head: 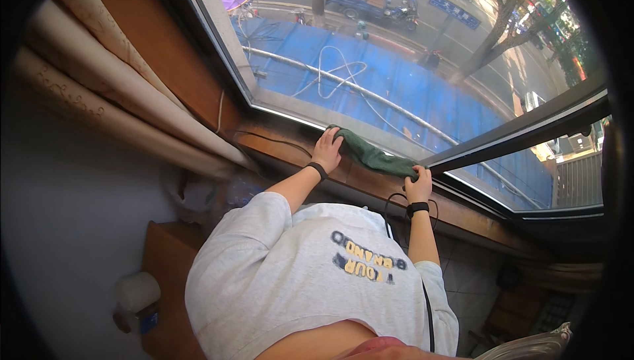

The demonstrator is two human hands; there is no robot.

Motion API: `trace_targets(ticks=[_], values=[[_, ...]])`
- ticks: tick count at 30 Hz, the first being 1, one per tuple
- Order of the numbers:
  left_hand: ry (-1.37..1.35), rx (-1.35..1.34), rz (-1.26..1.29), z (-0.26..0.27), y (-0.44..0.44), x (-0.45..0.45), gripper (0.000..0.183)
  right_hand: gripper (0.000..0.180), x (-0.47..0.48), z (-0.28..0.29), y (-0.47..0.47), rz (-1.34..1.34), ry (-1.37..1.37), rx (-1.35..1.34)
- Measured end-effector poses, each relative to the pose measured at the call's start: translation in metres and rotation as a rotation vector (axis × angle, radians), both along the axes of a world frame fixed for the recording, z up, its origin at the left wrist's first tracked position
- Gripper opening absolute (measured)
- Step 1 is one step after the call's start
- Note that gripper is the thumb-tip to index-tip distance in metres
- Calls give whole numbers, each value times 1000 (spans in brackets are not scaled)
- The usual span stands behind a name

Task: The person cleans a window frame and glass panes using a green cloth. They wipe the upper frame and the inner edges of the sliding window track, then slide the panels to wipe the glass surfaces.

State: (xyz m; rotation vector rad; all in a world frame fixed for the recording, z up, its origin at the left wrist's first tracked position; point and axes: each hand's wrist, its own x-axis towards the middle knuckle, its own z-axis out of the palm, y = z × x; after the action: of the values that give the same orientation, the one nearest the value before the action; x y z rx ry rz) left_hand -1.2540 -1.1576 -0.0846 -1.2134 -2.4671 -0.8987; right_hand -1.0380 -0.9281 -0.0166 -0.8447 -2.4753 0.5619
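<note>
A dark green cloth (374, 157) is stretched lengthwise between my two hands, along the inner edge of the window frame (292, 116). Its left end is gripped by my left hand (328, 149), with the fingers curled over it. My right hand (419, 183) holds the other end near the corner where the frame meets a dark upright bar. Beneath the cloth runs a brown wooden windowsill (277, 149), partly hidden by my hands. Each wrist wears a black band.
Beige curtains (124, 92) hang at the left. A dark cable (277, 141) lies on the sill, and another loops beside my right wrist. A wooden cabinet (171, 281) and a white paper roll (137, 291) are at lower left. Blue roofing (396, 83) shows outside.
</note>
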Motion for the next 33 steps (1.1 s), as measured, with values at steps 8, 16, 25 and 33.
trace_targets(ticks=[8, 16, 25, 33], values=[[-307, -133, 41, -11, 1, 8, 56, 29, 7, 19, -15, -8, 76, -7], [-505, 226, 416, -40, 16, -7, 51, 29, -3, 53, -41, 103, 131, -82], [-516, 629, 677, 8, -18, -69, 30, 28, -60, 115, -61, 426, 167, 27], [-56, 803, 505, 144, -31, -88, 37, 36, -81, 220, -58, 429, 430, 262]])
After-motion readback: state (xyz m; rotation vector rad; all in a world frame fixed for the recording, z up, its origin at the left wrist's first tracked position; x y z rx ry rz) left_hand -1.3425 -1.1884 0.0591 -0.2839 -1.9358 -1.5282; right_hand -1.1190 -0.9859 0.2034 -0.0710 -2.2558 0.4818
